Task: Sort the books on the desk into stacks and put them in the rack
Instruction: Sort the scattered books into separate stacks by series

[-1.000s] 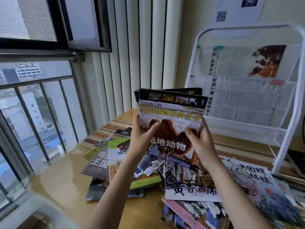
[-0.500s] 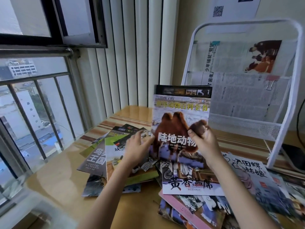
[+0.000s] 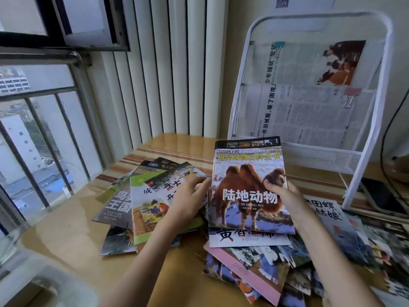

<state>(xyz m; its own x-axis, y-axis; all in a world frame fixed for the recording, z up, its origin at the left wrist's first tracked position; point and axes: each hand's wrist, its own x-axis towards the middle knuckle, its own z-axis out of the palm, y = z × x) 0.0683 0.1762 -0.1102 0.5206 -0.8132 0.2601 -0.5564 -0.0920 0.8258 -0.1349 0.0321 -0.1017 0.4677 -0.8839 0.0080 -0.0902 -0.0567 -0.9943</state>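
1. The right hand (image 3: 285, 196) grips the right edge of a camel-cover book (image 3: 247, 191), thumb curled over the cover beside the camel's head, fingers hidden behind it.
2. That book sits at centre frame, tilted up toward the camera, its lower edge over a white-covered book with large black characters (image 3: 250, 238).
3. The left hand (image 3: 188, 200) lies left of centre with fingers loosely spread and nearly straight, resting on the fanned pile of books (image 3: 141, 202); its fingertips reach the left edge of the camel-cover book. It grips nothing that I can make out.
4. The fanned pile spreads across the middle left of the frame: a grey cover with white characters, a green-and-white cover with a drawn figure, and darker covers underneath.
5. Below the white-covered book, at lower centre, lies a pink-edged book (image 3: 250, 275) over more picture covers, blurred toward the lower right.
6. To the right of the right wrist lies a pale book with bold black brush characters (image 3: 325, 209).
7. All of this rests on a wooden counter (image 3: 73, 229) with a striped band along its far side.
8. The white wire rack (image 3: 374, 120) stands at upper right on the counter, behind the camel-cover book. It holds clipped newspapers (image 3: 305, 111).
9. A barred window (image 3: 37, 120) fills the upper left, with vertical blinds (image 3: 168, 69) at upper centre.
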